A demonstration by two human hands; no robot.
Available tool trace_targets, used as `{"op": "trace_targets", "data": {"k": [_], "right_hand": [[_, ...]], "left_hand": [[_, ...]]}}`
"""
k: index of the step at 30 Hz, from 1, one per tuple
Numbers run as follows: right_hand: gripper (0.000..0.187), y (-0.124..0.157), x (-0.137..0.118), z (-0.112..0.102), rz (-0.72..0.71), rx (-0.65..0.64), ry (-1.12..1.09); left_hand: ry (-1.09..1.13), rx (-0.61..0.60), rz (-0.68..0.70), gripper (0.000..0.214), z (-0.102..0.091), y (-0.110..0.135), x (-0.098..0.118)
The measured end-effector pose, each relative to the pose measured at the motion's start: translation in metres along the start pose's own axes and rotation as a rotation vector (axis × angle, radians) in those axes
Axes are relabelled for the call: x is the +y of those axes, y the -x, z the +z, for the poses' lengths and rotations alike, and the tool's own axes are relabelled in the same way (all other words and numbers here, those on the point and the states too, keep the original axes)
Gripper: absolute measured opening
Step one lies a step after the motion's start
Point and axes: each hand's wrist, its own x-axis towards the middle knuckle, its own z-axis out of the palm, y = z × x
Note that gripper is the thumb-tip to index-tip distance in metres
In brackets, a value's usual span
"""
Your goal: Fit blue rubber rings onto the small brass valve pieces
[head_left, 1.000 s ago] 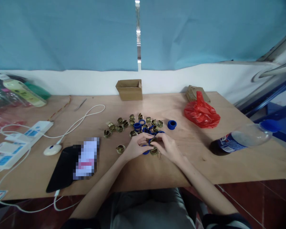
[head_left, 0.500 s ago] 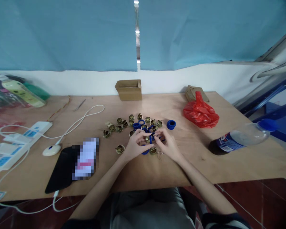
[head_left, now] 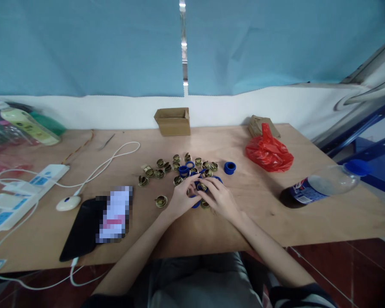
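Observation:
My left hand [head_left: 182,199] and my right hand [head_left: 223,200] meet over the middle of the table. Between their fingertips is a small brass-coloured metal fitting [head_left: 203,186] with a blue ring about it; the fingers partly cover it. My left thumb and fingers pinch it from the left, and my right fingers close on it from the right. Around the hands lie several loose brass-coloured fittings [head_left: 161,201] with raised inner flaps. A blue collar [head_left: 184,170] and a thin blue ring [head_left: 189,164] lie just beyond my left hand. Other blue pieces are partly hidden beneath my hands.
Another blue collar [head_left: 230,167] stands to the right. Behind are a cardboard box [head_left: 174,124] and a red plastic bag [head_left: 269,153]. A cola bottle [head_left: 311,190] lies at right. A phone [head_left: 115,216], white cables and a power strip [head_left: 35,192] occupy the left.
My right hand has turned over more, its fingers now reaching across the top of the fitting. The fitting has tilted between my hands. The view has shifted slightly.

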Motion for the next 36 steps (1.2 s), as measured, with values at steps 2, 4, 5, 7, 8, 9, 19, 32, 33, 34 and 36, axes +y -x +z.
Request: {"op": "trace_targets", "data": {"k": [2, 4, 5, 7, 8, 9, 19, 32, 33, 34, 36], "right_hand": [[0.032, 0.001, 0.001, 0.001, 0.01, 0.0, -0.012], [0.032, 0.001, 0.002, 0.001, 0.005, -0.004, -0.035], [0.031, 0.001, 0.002, 0.001, 0.006, 0.001, -0.059], [0.031, 0.0, 0.003, 0.001, 0.024, 0.026, -0.127], [0.029, -0.001, 0.004, 0.0, 0.043, 0.048, -0.166], [0.027, -0.003, 0.006, 0.0, 0.072, 0.069, -0.207], [0.031, 0.001, 0.06, -0.044, 0.468, 0.156, -0.042], [0.024, 0.032, 0.063, -0.065, 0.52, -0.173, 0.714], [0.024, 0.03, 0.059, -0.064, 0.488, -0.159, 0.728], [0.024, 0.027, 0.055, -0.064, 0.455, -0.141, 0.738], [0.026, 0.018, 0.045, -0.062, 0.386, -0.092, 0.729]], "left_hand": [[-0.058, 0.012, 0.054, 0.057, 0.002, 0.002, 0.0], [-0.107, 0.028, 0.089, 0.054, 0.002, 0.004, -0.001], [-0.126, 0.037, 0.096, 0.054, 0.002, 0.004, 0.0], [-0.156, 0.053, 0.105, 0.056, 0.001, 0.003, 0.0], [-0.165, 0.056, 0.112, 0.057, 0.0, 0.002, 0.0], [-0.169, 0.061, 0.123, 0.059, -0.001, 0.001, 0.001], [-0.204, 0.093, 0.213, 0.019, -0.004, -0.004, 0.0], [-0.254, 0.021, 0.225, 0.01, -0.007, -0.005, 0.006], [-0.267, 0.02, 0.229, 0.01, -0.007, -0.005, 0.005], [-0.284, 0.021, 0.234, 0.01, -0.008, -0.006, 0.004], [-0.326, 0.036, 0.25, 0.011, -0.009, -0.007, 0.002]]}}
